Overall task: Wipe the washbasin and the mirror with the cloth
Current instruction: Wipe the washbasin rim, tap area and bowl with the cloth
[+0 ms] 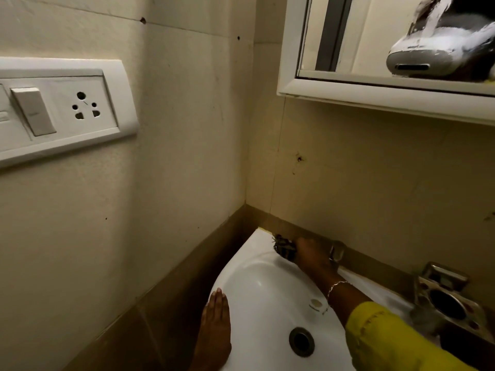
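Note:
A white washbasin [257,293] sits in the corner at the bottom, with a dark drain hole [301,341]. My right hand [312,254], in a yellow sleeve with a thin bracelet, presses a dark patterned cloth [284,247] onto the basin's back rim near the wall. My left hand [215,321] lies flat with fingers together on the basin's left rim, holding nothing. The mirror [348,33], in a white frame, hangs at the top right.
A metal tap [337,251] is partly hidden behind my right hand. A metal holder [444,303] is fixed to the wall at the right. A white switch and socket plate [61,108] is on the left wall. A white object is reflected in the mirror.

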Demonstrator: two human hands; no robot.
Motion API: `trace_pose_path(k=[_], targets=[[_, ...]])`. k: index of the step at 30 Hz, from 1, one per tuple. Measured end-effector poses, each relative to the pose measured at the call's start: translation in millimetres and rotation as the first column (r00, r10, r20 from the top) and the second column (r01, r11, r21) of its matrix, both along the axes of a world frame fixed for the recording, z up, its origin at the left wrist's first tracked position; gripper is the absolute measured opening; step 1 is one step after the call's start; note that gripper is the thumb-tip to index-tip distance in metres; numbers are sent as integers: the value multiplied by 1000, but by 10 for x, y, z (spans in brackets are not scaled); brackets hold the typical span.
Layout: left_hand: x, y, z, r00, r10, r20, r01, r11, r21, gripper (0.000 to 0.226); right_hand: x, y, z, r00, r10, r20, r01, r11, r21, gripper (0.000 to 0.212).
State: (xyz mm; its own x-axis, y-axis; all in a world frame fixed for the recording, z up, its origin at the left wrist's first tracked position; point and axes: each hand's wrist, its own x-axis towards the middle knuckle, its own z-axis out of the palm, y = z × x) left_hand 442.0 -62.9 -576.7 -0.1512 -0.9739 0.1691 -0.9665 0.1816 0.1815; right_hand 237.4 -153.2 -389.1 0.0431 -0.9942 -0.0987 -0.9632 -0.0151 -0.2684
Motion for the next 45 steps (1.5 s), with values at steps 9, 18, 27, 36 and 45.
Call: trace_pose_path(k=[9, 18, 27, 36, 45], targets=[[-36, 29, -10, 997, 80, 22, -79, 996, -40, 111, -129, 37, -744, 837, 211, -505, -99, 966, 240, 60], [18, 12, 61, 995, 79, 62, -75, 994, -75, 72, -50, -16, -901, 907, 220, -358, -159, 968, 192, 63], [30, -20, 92, 996, 79, 49, -77, 996, -42, 68, -180, 52, -1225, 958, 148, -247, -108, 980, 170, 95], [93, -61, -23, 994, 31, 106, -28, 999, -29, 127, -209, -242, -1336, 989, 25, -142, -5, 990, 140, 128], [69, -32, -72, 994, 87, 66, -81, 992, -94, 93, -273, -273, -1593, 991, 11, -132, -8, 1000, 27, 66]])
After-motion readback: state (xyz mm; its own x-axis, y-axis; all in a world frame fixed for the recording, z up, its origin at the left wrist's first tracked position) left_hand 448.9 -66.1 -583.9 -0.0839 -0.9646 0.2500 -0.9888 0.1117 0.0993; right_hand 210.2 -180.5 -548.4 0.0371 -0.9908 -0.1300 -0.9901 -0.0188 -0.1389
